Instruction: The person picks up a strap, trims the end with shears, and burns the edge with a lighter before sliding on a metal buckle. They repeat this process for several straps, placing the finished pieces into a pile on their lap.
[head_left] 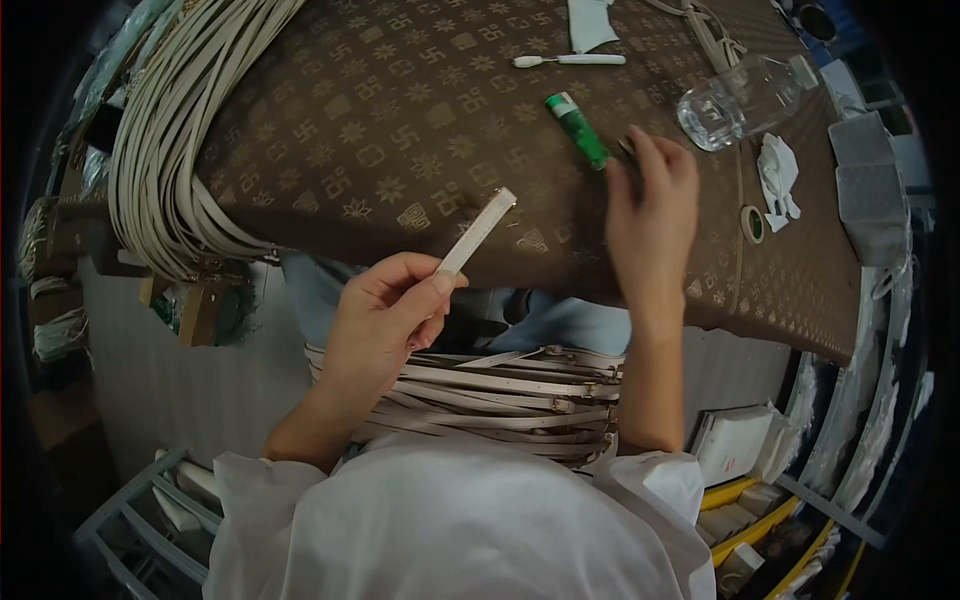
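A pale strap end (478, 234) is pinched between the thumb and fingers of my left hand (395, 305), pointing up and to the right over the front edge of the patterned brown cloth (400, 130). My right hand (652, 215) is above the cloth, just right of a green tube-like object (578, 132). Its thumb and forefinger are bent towards each other beside a small dark item, too blurred to name. Across my lap lie several pale straps with buckles (500, 385).
A large bundle of pale straps (165, 150) hangs over the table's left side. At the back are a white brush (570, 60) and white cloth (592, 25). A clear bottle (740, 100), crumpled tissue (777, 180) and tape roll (752, 224) sit at right.
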